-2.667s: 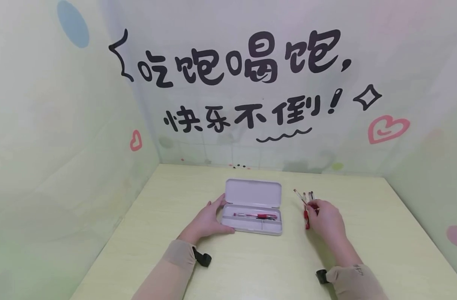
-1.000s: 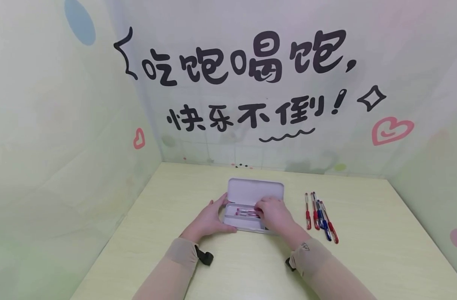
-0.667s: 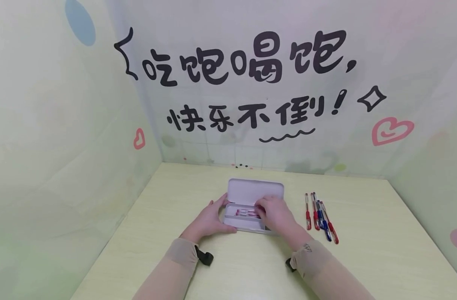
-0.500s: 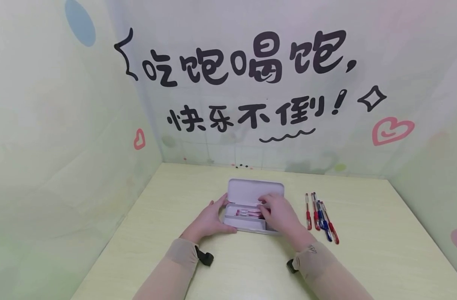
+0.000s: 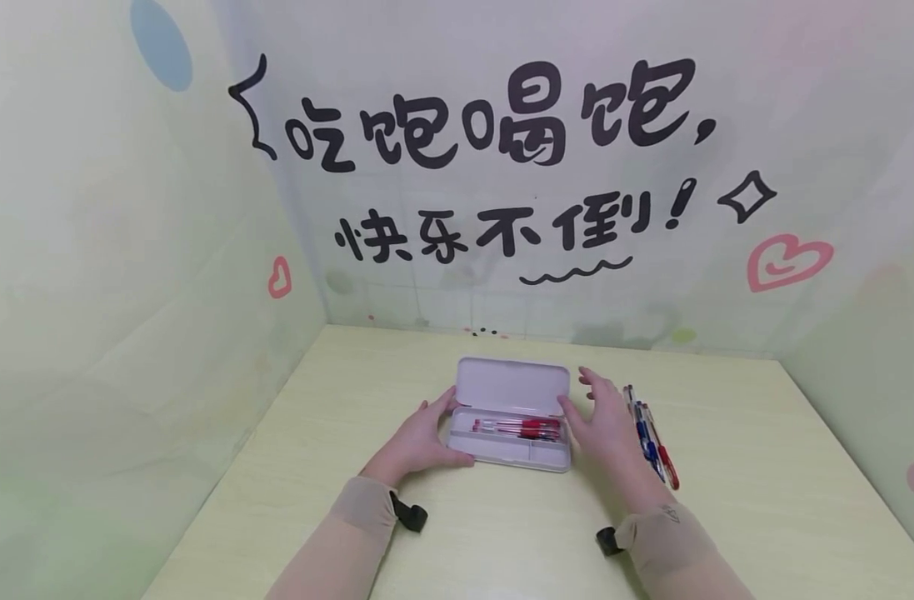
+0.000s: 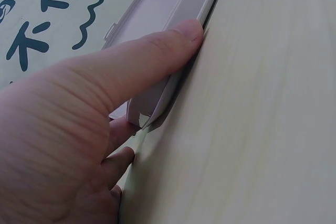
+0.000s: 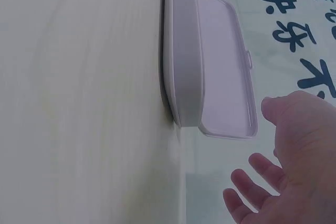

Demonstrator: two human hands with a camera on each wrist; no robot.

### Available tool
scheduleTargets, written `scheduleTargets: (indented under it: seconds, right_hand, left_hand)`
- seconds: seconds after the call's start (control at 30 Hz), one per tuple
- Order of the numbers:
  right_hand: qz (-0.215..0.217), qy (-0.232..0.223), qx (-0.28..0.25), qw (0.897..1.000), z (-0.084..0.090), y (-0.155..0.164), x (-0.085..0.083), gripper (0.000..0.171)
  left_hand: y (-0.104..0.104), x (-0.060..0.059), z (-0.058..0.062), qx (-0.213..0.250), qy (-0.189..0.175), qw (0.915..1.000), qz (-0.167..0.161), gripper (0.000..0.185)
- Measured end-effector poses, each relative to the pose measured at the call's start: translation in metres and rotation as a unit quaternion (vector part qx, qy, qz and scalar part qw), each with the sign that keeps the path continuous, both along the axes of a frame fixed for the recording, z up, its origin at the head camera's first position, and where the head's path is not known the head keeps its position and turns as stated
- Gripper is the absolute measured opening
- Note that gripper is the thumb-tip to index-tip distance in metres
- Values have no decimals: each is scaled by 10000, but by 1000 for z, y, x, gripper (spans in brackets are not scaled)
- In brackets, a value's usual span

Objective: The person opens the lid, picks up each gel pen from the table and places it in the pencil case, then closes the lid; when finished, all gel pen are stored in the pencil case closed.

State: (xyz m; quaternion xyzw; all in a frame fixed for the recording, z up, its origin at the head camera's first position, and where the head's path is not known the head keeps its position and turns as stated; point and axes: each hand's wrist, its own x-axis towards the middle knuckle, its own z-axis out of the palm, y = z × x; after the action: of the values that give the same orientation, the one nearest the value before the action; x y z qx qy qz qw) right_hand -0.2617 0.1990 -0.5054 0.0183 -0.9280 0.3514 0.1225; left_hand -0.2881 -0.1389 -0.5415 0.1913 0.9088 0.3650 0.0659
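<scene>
A pale lilac pencil case [image 5: 512,385] stands open on the table, its lid raised at the back. In its rear compartment lie red pens [image 5: 537,427] side by side; the front compartments show bare. My left hand [image 5: 419,440] holds the case's left end, the thumb [image 6: 176,43] against the front edge and the fingers round the side. My right hand [image 5: 608,425] is at the case's right end with fingers loosely spread and nothing in them. In the right wrist view its thumb [image 7: 278,109] points toward the lid, apart from it.
Right of the case, loose blue pens [image 5: 646,442] and a red pen [image 5: 662,454] lie on the pale wooden table [image 5: 494,533], partly hidden by my right hand. Behind stands a printed backdrop [image 5: 427,300] with black lettering.
My right hand brought a red pen from the loose group into the case's rear compartment, let go of it and moved out to the right. My left hand stays at the case.
</scene>
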Motion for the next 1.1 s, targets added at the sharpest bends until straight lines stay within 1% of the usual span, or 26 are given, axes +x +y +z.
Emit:
scheduleTargets:
  seconds: [0.13, 0.2, 0.4, 0.57, 0.7, 0.93, 1.1]
  right_hand:
    - [-246, 138, 64, 9996, -3, 16, 2, 77]
    - [-389, 170, 88, 9991, -2, 23, 4, 76]
    - [-797, -24, -27, 9968, 5, 45, 13, 81]
    - [-1038, -276, -57, 9942, 2, 61, 21, 83]
    - [-1204, -551, -23, 9912, 0, 73, 26, 84]
    - [-1458, -1145, 424, 9818, -3, 88, 36, 82]
    - [-1323, -1535, 820, 9758, -4, 94, 41, 78]
  left_hand:
    - [0, -1, -2, -18, 2, 10000, -3, 139]
    - [0, -1, -3, -2, -3, 10000, -4, 139]
    - [0, -1, -2, 12, -43, 10000, -5, 140]
    - [0, 1, 1, 83, -47, 10000, -10, 140]
    - [1, 1, 1, 87, -37, 10000, 4, 140]
    - [1, 1, 0, 57, -28, 10000, 5, 140]
    - [1, 1, 0, 96, 10, 9999, -38, 141]
